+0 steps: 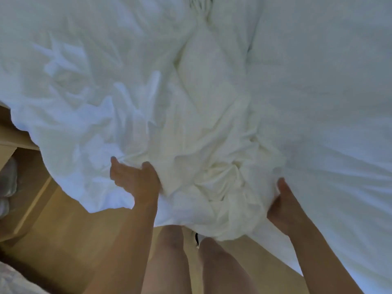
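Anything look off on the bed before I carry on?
Yes: the white duvet is bunched into a crumpled wad between the left hand and right hand, and its left side hangs down over the wooden floor.

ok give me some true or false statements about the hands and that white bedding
1. The crumpled white cloth bedding is bunched between the left hand and the right hand, and both touch it. True.
2. The floor is grey tile. False: it is a light wooden floor.
3. The right hand's fingers are hidden by the cloth, and only its thumb side shows. True.
4. The left hand rests on the person's leg, away from the cloth. False: it is up against the left side of the bunch, thumb spread out.
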A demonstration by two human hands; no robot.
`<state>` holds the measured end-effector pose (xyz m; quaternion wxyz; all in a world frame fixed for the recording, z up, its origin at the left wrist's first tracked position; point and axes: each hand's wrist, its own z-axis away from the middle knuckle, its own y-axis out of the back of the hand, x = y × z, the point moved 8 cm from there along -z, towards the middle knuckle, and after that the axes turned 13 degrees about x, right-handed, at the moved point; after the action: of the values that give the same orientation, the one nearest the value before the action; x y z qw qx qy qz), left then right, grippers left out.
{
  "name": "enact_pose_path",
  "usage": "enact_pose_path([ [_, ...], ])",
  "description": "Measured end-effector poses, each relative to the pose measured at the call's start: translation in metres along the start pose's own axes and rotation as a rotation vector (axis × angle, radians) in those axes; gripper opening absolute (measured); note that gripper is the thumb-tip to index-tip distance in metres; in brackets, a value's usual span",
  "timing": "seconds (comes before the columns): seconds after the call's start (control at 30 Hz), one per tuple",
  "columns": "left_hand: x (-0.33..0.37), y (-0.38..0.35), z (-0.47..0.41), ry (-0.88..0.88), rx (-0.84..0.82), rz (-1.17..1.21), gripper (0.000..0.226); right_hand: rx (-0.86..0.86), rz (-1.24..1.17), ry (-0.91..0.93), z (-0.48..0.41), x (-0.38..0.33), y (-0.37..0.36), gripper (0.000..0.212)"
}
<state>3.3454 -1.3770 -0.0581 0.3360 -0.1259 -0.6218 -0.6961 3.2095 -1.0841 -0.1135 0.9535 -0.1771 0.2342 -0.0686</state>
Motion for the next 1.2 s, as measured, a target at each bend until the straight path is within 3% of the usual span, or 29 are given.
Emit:
enact_pose_path([
  [0.07,0.077,-0.020,0.029,-0.470,-0.163,0.211,0.068,0.024,-0.220,-0.005,-0.006,-0.022,-0.022,0.062],
  [0.1,0.117,-0.034,0.053,-0.586,-0.301,0.226,0.067,0.057,-0.239,-0.006,-0.011,-0.033,-0.036,0.061],
  [0.13,0.144,-0.059,0.076,-0.645,-0.469,0.175,0.073,0.037,-0.177,-0.007,-0.011,-0.040,-0.055,0.056],
  [0.2,0.170,-0.105,0.113,-0.637,-0.803,-0.087,0.109,-0.062,0.078,0.029,-0.009,-0.038,-0.089,0.052],
  [0.27,0.176,-0.133,0.127,-0.561,-0.990,-0.381,0.119,-0.184,0.556,0.145,-0.003,-0.028,-0.119,0.052],
  [0.3,0.180,-0.141,0.128,-0.603,-1.009,-0.506,0.102,-0.219,0.764,0.157,-0.002,-0.018,-0.127,0.049],
  [0.33,0.191,-0.148,0.126,-0.686,-1.002,-0.544,0.069,-0.228,0.866,0.181,-0.003,-0.016,-0.130,0.043],
  [0.4,0.210,-0.148,0.124,-0.774,-0.992,-0.408,0.015,-0.155,0.638,0.150,-0.005,-0.041,-0.132,0.026],
  [0.47,0.229,-0.137,0.126,-0.728,-1.063,-0.103,0.014,0.107,0.147,0.153,-0.029,-0.092,-0.113,0.038],
  [0.5,0.237,-0.129,0.130,-0.713,-1.125,-0.001,0.019,0.207,0.048,0.197,-0.043,-0.117,-0.110,0.046],
  [0.57,0.242,-0.116,0.141,-0.775,-1.289,0.002,0.020,0.185,0.117,0.193,-0.063,-0.154,-0.145,0.056],
  [0.63,0.244,-0.118,0.142,-0.872,-1.416,-0.153,0.017,0.074,0.224,0.100,-0.080,-0.176,-0.199,0.050],
  [0.7,0.264,-0.129,0.122,-0.923,-1.418,-0.281,0.019,0.075,0.318,0.079,-0.094,-0.203,-0.240,0.022],
  [0.77,0.302,-0.144,0.092,-0.786,-1.313,-0.242,0.040,0.118,0.400,0.195,-0.107,-0.237,-0.268,0.004],
  [0.83,0.343,-0.160,0.065,-0.525,-1.143,-0.071,0.060,0.130,0.392,0.334,-0.115,-0.267,-0.291,0.014],
  [0.87,0.364,-0.169,0.058,-0.503,-1.031,-0.019,0.068,0.142,0.394,0.391,-0.118,-0.276,-0.298,0.023],
  [0.93,0.402,-0.187,0.052,-0.647,-0.785,-0.038,0.081,0.230,0.415,0.478,-0.120,-0.287,-0.290,0.039],
  [1.0,0.432,-0.205,0.055,-0.730,-0.659,-0.055,0.087,0.347,0.417,0.548,-0.122,-0.297,-0.267,0.025],
  [1.07,0.428,-0.241,0.074,-0.655,-0.848,-0.221,0.076,0.347,0.544,0.648,-0.119,-0.305,-0.255,0.016],
  [1.13,0.413,-0.265,0.104,-0.514,-1.141,-0.382,0.035,0.313,0.692,0.710,-0.116,-0.307,-0.249,0.012],
  [1.17,0.418,-0.271,0.119,-0.487,-1.201,-0.347,0.020,0.297,0.683,0.728,-0.114,-0.311,-0.244,0.013],
  [1.2,0.437,-0.275,0.131,-0.440,-1.184,-0.177,0.020,0.278,0.610,0.756,-0.108,-0.320,-0.236,0.017],
])
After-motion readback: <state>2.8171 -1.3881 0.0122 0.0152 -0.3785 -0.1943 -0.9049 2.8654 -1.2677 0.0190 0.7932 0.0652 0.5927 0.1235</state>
